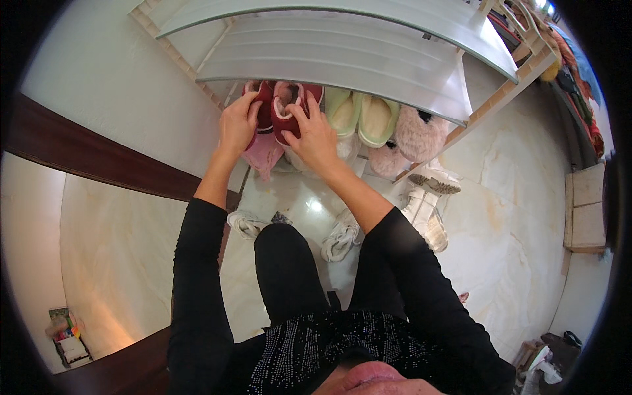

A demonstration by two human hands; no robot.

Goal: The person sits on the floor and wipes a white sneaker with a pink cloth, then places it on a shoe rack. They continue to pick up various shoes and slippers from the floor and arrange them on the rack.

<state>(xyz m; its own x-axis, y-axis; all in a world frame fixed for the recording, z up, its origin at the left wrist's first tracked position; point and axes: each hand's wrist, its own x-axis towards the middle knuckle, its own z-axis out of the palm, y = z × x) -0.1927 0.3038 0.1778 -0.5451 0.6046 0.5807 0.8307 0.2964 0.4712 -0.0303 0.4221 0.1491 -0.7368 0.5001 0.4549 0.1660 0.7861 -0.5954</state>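
On the lower part of a shoe rack [335, 49] stand red fleece-lined shoes, partly hidden under the shelf above. My left hand [238, 122] grips the left red shoe [265, 111] at its side. The fingers of my right hand [312, 137] reach into the opening of the right red shoe [284, 123], with the thumb against its heel. Just right of that hand sits a pair of pale green slippers [378, 121]. Beneath the red shoes hangs something pink [265, 153], perhaps a bag or cloth.
Fluffy pink slippers [421, 132] lie at the rack's right end. White boots [424, 212] lie on the tiled floor [503, 217]. White shoes [341, 236] rest by my knees. A dark wooden door frame [108, 163] runs along the left, and a white box [585, 207] stands at right.
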